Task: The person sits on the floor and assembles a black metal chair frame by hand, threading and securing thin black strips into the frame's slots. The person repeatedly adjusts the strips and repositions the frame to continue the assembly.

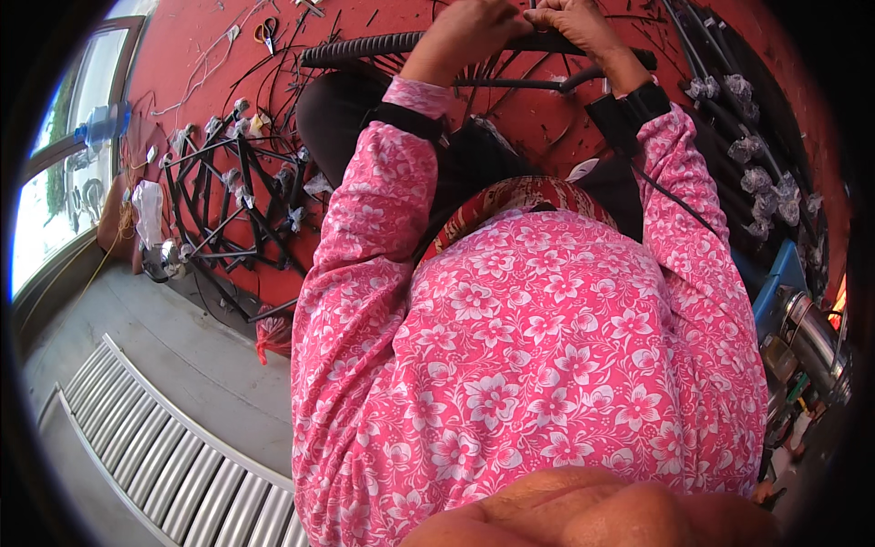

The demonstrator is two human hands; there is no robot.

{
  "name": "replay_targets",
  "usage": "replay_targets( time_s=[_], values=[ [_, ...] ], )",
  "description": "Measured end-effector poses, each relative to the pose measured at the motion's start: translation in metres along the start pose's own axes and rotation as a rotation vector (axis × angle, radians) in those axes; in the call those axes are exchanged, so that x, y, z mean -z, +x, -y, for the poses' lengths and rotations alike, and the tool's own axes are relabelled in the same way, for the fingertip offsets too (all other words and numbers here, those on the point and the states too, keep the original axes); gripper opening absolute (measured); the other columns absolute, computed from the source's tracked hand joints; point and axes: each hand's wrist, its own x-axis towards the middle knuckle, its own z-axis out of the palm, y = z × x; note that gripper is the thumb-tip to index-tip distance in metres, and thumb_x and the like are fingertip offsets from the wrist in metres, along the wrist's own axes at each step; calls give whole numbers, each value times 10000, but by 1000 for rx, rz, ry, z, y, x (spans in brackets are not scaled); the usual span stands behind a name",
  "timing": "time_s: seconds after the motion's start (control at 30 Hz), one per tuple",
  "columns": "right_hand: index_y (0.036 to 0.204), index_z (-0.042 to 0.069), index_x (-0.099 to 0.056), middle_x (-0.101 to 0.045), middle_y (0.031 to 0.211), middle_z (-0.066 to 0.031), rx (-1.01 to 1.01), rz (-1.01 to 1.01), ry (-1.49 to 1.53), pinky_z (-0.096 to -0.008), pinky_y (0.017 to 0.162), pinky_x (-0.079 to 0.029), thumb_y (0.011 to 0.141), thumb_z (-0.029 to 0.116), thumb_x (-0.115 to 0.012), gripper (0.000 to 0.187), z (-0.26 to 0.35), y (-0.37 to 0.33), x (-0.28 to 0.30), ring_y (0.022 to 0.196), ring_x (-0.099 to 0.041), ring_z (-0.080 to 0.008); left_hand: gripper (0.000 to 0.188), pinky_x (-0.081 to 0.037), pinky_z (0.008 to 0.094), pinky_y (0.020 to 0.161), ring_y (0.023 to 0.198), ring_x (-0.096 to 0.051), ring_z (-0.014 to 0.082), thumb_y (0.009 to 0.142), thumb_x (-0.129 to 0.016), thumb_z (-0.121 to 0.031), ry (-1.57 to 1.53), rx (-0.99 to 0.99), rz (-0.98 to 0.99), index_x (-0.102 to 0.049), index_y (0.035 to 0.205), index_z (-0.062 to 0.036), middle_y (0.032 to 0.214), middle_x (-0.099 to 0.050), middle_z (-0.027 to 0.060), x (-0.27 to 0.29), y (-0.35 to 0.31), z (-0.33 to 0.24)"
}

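Observation:
Before my legs lies a black frame, its long bar [374, 47] wound closely with black strip into ridges. Above its middle my left hand [476, 32] bends its fingers closed; what sits in them is hidden. My right hand [583, 29] pinches close beside it, and a thin dark strip [532, 5] shows at the fingertips. The two hands nearly touch, right at the upper edge of view. Below the wound bar runs a smooth black tube [510, 83]. Loose black strips hang from the frame and lie around it.
Scissors [266, 35] lie on the red floor [191, 55], among scattered strip pieces. Black tube frames [237, 205] with plastic-wrapped ends are piled at left. More wrapped black tubes [729, 109] line the right. A silver slatted rack [173, 447] and a metal cylinder [814, 335] are nearer.

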Motion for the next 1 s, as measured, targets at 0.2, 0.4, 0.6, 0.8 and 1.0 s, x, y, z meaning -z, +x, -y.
replay_targets(
  time_s=[0.2,0.4,0.6,0.8,1.0],
  values=[
    [787,33,-758,-672,665,-21,53,-48,-55,-309,630,-482,813,249,-752,218,20,-4,1,640,-609,-114,170,-534,327,677,731,-704,193,949,-670,-137,-95,221,-722,-726,1033,-1,795,-726,135,64,-21,-13],
    [805,38,-771,-700,686,-44,26,-50,-127,-316,652,-502,799,292,-770,253,32,-7,3,660,-643,-131,114,-550,331,722,804,-717,239,915,-688,-67,-16,194,-631,-703,1012,-11,885,-725,150,39,-33,-39],
    [800,68,-782,-719,700,-70,3,-117,-252,-333,662,-524,791,324,-769,256,23,-6,-4,670,-676,-159,244,-498,422,858,986,-642,330,826,-708,-78,99,-101,-344,-665,1065,-59,999,-685,130,-15,-23,-52],
    [813,78,-789,-733,732,-109,-40,-159,-214,-369,691,-547,786,357,-764,282,13,-2,-13,689,-705,-215,327,-509,435,881,1001,-635,332,834,-679,-79,192,-220,-295,-624,1156,-53,1026,-655,146,-40,-17,-28],
    [895,59,-778,-742,808,-159,82,-461,-218,-409,757,-569,847,351,-728,300,11,-6,-24,751,-719,-320,350,-520,404,856,977,-666,287,873,-670,-139,402,-218,-154,-602,1216,-120,1010,-665,86,-60,-13,-6]
  ],
)
